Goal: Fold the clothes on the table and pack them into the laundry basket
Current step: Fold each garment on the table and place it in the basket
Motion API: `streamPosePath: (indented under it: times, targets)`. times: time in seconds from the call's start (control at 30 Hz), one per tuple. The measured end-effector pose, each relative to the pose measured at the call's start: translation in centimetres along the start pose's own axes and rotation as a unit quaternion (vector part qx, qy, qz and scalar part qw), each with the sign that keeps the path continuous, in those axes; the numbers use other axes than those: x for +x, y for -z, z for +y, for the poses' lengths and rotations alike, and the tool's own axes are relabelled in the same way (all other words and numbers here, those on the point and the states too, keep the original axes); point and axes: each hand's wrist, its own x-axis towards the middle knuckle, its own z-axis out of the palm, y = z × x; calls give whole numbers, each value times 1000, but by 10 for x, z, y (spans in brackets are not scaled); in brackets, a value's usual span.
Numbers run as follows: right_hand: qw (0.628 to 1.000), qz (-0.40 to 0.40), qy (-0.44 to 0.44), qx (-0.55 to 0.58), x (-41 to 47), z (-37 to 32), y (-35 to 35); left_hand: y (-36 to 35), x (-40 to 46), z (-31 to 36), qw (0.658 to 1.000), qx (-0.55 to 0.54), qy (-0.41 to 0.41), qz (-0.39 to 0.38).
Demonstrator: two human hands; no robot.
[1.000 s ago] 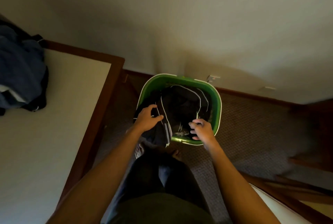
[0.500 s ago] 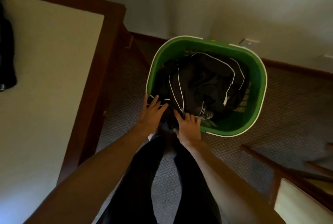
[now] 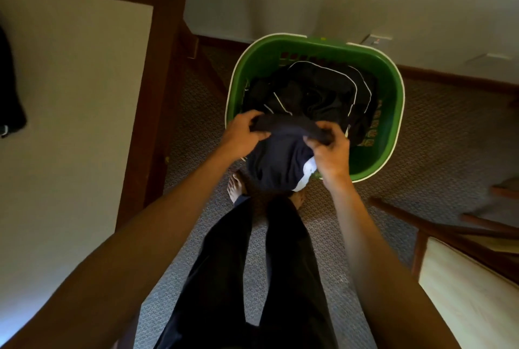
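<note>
A: What are the hands gripping?
B: Left hand (image 3: 242,132) and right hand (image 3: 331,149) fingers are closing on a navy garment (image 3: 280,157) hanging over the green laundry basket (image 3: 391,90) rim at 6 o'clock.
A: Any labels?
B: None readable; dark clothes (image 3: 314,93) inside are blurring together.

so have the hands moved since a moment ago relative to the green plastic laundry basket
Yes. Both hands, left and right, have risen from the green plastic laundry basket near rim, lifting a dark navy garment.
</note>
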Motion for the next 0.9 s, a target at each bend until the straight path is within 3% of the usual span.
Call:
streamPosePath:
  times: [0.13,0.27,0.37,0.43,0.5,0.6,0.67,0.8,0.9]
  targets:
    - [994,79,70,6,12,-57,-1,15,10,51,997,-12,-44,64]
    - [961,170,219,-29,15,-92,-1,21,19,86,975,-17,-144,167]
    - [929,139,328,-100,23,-78,-6,7,29,81,956,21,-217,198]
    - [931,63,305,-191,30,-41,-12,-11,39,59,964,86,-209,140]
    - [923,-44,221,-313,38,7,-10,-27,49,28,975,172,-138,34]
    - [868,-189,56,-455,45,68,2,-45,61,-22,942,319,-38,-98]
    - [875,-181,20,-448,44,82,10,-49,64,-41,943,316,-30,-102]
    - [894,-47,70,-439,55,73,15,-48,80,-44,944,320,-53,-60]
    - [895,-48,33,-442,98,62,15,-56,113,-34,932,350,-76,-58]
